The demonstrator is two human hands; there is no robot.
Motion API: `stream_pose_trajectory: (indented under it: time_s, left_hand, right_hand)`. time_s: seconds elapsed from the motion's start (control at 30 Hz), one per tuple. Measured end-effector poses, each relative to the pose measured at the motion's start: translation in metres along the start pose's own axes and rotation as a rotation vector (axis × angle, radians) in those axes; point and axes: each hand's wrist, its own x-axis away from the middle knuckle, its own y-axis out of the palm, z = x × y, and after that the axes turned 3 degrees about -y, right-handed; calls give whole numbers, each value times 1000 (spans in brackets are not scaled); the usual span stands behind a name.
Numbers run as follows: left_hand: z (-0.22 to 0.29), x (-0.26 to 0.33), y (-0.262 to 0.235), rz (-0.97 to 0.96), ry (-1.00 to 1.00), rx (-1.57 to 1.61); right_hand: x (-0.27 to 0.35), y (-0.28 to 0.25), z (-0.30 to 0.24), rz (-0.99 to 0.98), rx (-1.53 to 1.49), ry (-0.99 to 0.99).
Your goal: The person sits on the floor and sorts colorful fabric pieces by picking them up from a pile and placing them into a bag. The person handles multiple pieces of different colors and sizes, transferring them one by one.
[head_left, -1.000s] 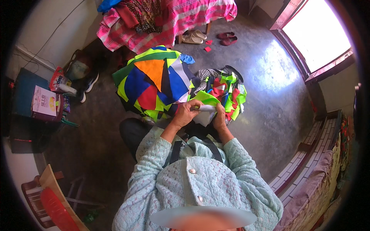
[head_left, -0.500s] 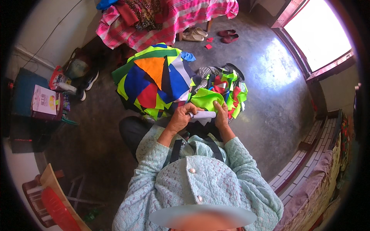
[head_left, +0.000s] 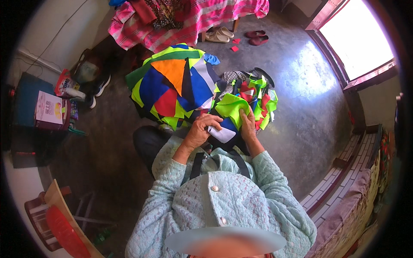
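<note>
My left hand [head_left: 201, 130] and my right hand [head_left: 248, 124] are close together over my lap. Both grip a small piece of patchwork cloth [head_left: 223, 129] with a white patch, a blue patch and a bright green patch. Beyond my hands lies a large patchwork sheet [head_left: 174, 84] of blue, orange, red, green and white triangles. A heap of loose coloured fabric scraps [head_left: 258, 92] sits just right of it, close to my right hand.
A pink checked cloth [head_left: 185, 17] covers a bed at the top, with sandals [head_left: 217, 36] and red slippers [head_left: 256, 36] on the dark floor. A box and bags [head_left: 51, 107] stand at the left. A bright window [head_left: 357, 38] is at the upper right, a tiled ledge [head_left: 340, 180] to the right.
The bright green patch has been pulled nearer between my hands, and the white patch now shows under my left fingers. My hands have stayed over my lap.
</note>
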Motion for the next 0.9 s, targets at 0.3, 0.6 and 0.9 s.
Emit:
stream_pose_trajectory:
  time_s: [0.3,0.6,0.9]
  left_hand:
    - [-9,13,9,-10,-148,251]
    - [-17,16,13,-15,-203,380]
    - [-2,12,11,-40,-140,391]
  right_hand:
    - [0,-9,15,9,143,-83]
    - [0,-15,29,50,380,-207]
    - [5,-22,9,-152,495,-44]
